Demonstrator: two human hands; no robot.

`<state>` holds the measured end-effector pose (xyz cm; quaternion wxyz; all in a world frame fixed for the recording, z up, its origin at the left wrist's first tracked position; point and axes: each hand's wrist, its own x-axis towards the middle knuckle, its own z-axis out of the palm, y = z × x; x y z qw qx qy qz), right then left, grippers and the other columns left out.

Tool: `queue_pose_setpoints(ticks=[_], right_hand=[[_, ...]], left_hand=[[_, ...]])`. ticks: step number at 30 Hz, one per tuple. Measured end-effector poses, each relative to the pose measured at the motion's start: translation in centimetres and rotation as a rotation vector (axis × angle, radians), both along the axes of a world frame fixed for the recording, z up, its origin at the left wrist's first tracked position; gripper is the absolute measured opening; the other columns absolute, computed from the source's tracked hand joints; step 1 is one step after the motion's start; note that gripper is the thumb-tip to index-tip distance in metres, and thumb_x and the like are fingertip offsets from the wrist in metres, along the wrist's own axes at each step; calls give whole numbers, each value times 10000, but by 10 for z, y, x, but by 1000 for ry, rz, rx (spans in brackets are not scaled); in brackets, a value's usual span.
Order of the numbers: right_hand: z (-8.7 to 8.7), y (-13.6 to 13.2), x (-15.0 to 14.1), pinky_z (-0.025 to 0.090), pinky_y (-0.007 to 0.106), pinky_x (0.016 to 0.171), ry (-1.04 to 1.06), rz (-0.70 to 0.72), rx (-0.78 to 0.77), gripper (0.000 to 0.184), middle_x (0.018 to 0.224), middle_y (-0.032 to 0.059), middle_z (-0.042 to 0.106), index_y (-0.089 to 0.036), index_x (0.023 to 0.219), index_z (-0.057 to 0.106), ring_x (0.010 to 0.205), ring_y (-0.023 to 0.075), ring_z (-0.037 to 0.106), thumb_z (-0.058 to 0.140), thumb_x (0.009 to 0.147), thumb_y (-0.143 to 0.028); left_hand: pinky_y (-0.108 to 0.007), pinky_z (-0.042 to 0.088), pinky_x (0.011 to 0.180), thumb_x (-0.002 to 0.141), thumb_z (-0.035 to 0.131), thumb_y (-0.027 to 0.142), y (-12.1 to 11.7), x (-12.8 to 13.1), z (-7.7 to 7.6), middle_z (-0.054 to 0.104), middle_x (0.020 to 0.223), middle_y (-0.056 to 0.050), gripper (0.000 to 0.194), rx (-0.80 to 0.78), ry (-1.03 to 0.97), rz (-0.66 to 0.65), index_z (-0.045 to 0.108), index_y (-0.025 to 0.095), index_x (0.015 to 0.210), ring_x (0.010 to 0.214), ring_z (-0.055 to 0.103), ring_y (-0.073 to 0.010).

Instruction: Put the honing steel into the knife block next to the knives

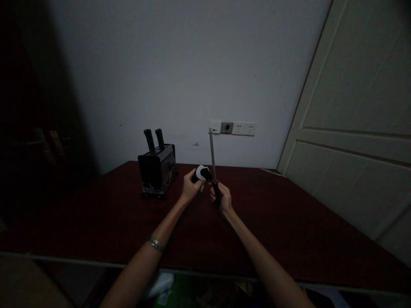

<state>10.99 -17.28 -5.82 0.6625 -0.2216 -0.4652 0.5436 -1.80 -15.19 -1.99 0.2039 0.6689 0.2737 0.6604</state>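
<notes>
Two bare forearms (137,278) extended over the near edge of a dark red-brown surface (276,214), the left one circled by a single metal bracelet (156,244). Fingers of the right hand (225,197) were wrapped about the black handle (217,195) of a slim metal rod (212,154), which looked like a honing steel. It stood nearly upright above that hand, its long axis rising in front of the wall (192,85) and its tip leaning slightly left. The left hand (189,187) grasped a black-and-white piece (203,173), too dim to identify, just left of the rod's lower end; whether the two touched was unclear from this angle. Of the two hands, the left was nearer the black block (150,173), apparently a knife block, which rested farther left on the surface. Counted up, there were one rod, one black-and-white piece, one block with two black grips (148,140) standing out of its top, and one row of wall sockets (244,129) behind the rod.
</notes>
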Motion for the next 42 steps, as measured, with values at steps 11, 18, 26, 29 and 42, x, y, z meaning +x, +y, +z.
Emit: queue_pose_setpoints(ticks=[11,18,26,29,42], right_hand=[[-5,2,-2,240,190,343,-6,-29,-16,324,479,-58,443,-195,668,472,352,62,351,590,697,-496],[-5,-1,-3,231,182,334,32,23,-38,332,483,-64,445,-200,664,439,340,54,343,595,701,-491],[-6,1,0,255,193,325,-38,-14,-23,379,474,-36,499,-148,805,582,335,64,358,534,737,-518],[-5,1,0,276,190,322,-78,-32,21,370,502,-20,560,-158,887,557,351,77,394,528,754,-502],[1,2,-4,362,185,356,-132,-198,24,342,577,-23,605,-198,750,456,446,88,494,719,629,-380]], left_hand=[[-202,382,609,644,568,186,-8,9,-4,546,676,7,109,-18,101,-11,594,135,737,633,478,-116],[-231,418,665,647,557,182,-3,6,-2,603,742,-13,204,-57,31,-72,628,117,827,698,535,-142],[-244,430,644,610,563,179,8,-2,3,620,730,-12,232,-63,19,-53,642,112,817,680,537,-148],[-239,426,633,607,558,168,15,-9,9,607,704,1,214,-35,29,5,640,118,799,660,524,-141],[-229,416,665,629,550,91,8,-3,28,611,733,-17,202,24,291,-117,640,110,809,693,538,-139]])
